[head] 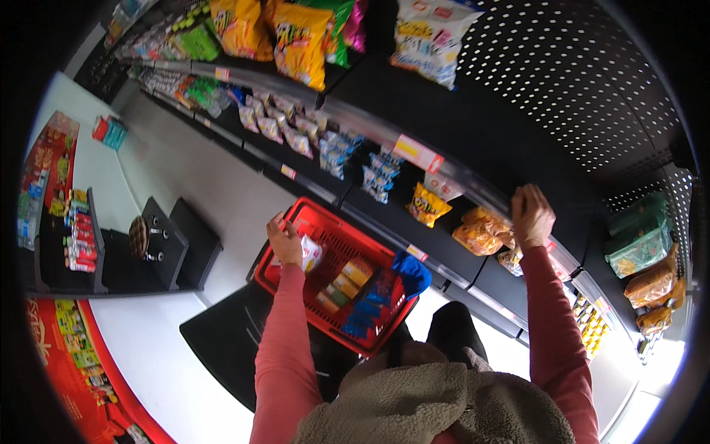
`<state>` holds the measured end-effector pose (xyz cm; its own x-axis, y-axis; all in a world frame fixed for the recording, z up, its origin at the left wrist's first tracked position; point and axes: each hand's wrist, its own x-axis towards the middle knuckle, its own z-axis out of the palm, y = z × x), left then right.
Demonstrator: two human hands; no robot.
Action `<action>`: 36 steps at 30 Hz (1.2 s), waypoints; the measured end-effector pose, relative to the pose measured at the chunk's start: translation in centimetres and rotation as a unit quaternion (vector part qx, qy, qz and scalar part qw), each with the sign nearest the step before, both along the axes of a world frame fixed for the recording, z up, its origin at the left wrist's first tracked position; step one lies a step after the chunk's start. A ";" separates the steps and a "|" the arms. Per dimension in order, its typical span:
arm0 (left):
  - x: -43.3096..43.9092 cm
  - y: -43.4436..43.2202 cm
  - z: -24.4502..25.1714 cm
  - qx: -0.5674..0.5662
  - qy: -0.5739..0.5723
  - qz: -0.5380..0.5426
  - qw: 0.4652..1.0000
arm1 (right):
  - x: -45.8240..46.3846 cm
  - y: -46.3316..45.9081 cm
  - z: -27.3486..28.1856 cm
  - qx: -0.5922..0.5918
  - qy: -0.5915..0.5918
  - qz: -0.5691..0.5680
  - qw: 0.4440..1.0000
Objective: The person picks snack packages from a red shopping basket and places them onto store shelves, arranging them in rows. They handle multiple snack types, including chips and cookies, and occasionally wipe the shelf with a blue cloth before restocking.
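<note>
A red plastic shopping basket point(383, 244) stands tilted in view in front of me. My left hand point(285, 240) is over its left rim with the fingers curled; what lies under the palm is hidden. Right beside that hand, inside the basket, is a white packet point(312, 253). Small yellow and green boxes point(345, 283) and blue packets point(363, 316) also lie in it. A blue cloth-like item point(412, 273) hangs over the basket's right rim. My right hand point(531, 215) rests at the front edge of a black shelf point(471, 133), fingers bent and partly hidden.
Yellow snack bags point(304, 41) and a white snack bag point(435, 39) stand on the upper shelf. Below are small blue packets point(335, 152) and an orange bag point(480, 230). Green packages point(638, 233) sit far right. A black display stand point(177, 238) is on the left.
</note>
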<state>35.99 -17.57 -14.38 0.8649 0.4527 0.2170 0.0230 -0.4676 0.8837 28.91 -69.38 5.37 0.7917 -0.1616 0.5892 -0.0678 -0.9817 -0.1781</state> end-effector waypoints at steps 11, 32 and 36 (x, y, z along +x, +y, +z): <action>14.6 -21.2 27.0 0.187 -0.261 -0.272 0.907 | -0.2 0.4 0.6 0.042 -0.021 0.028 0.999; 27.7 -33.0 39.2 0.522 -0.090 -0.224 0.818 | -0.4 0.1 0.7 0.091 -0.016 0.057 0.994; 26.7 -28.3 39.4 0.526 -0.170 -0.226 0.802 | -0.2 0.2 0.6 0.081 -0.033 0.062 0.994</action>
